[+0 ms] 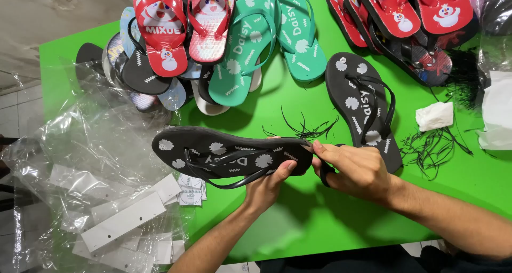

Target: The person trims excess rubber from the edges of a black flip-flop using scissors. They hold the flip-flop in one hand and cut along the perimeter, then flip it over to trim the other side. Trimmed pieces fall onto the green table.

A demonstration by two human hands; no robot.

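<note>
At the centre of the frame the left hand (269,185) grips from below one black flip-flop (229,154) with white flower prints, held level just above the green table (298,219), while the right hand (354,169) pinches the sandal's end and its black strap between thumb and fingers. A second black flip-flop (362,107) lies just right of centre. Along the upper edge lie two green flip-flops (266,38) and two red ones (184,22) upper left, more red ones (405,9) stacked upper right, and one white crumpled tissue (434,115) at right.
</note>
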